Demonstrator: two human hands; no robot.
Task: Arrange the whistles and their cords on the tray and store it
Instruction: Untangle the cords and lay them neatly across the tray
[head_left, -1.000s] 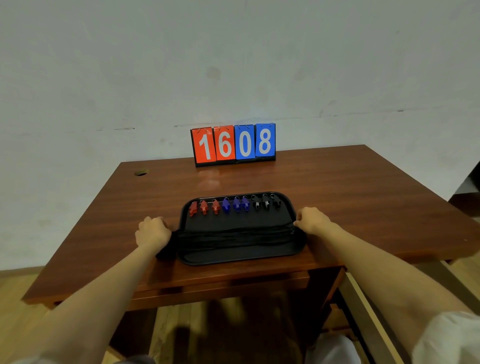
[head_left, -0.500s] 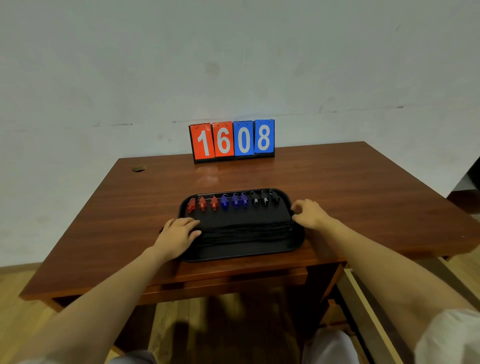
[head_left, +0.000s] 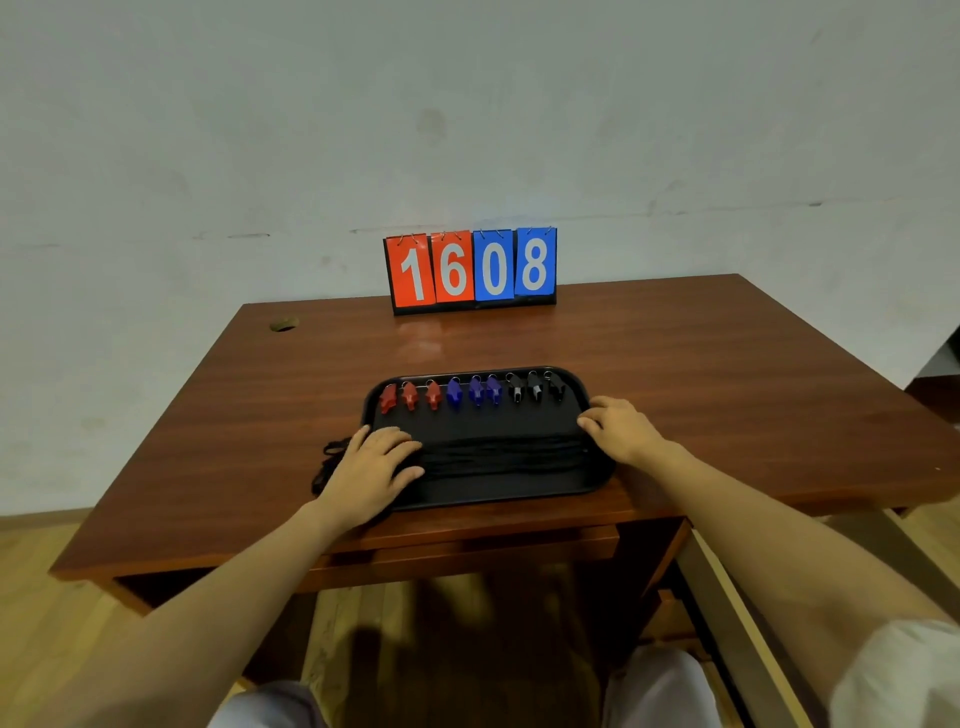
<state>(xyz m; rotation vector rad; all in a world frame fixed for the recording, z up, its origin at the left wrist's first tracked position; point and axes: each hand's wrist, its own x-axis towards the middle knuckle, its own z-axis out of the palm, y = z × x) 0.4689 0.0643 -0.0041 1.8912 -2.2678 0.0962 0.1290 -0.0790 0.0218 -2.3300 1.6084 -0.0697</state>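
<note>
Firstly, table (head_left: 675, 364): brown wood, set against a pale wall; it bears every item below.

Tray (head_left: 519, 493): black, round-cornered, lying near the table's front edge before the person. It holds the task's things.

Scoreboard (head_left: 470, 270): flip-card type, upright at the table's back edge, well apart from the tray. Two red cards read "1" and "6"; two blue cards read "0" and "8". No other writing or brand can be read.

Cords (head_left: 498, 457): black, gathered in one bundle lengthwise across the tray's middle. Stray loops (head_left: 327, 457) spill over the left rim onto the table.

Left hand (head_left: 371, 467): fingers straight, pressing flat on the bundle's left end.

Right hand (head_left: 621, 428): fingers loosely bent, tips touching the right rim; no pinch shows.

Whistles: nine in a row along the far rim: red (head_left: 409, 397), blue (head_left: 475, 391), black (head_left: 535, 387).

Step judged: last tidying of the cords. The next move likely calls for tucking the loops inside the rim, then gripping both ends to lift the tray level for storing.
</note>
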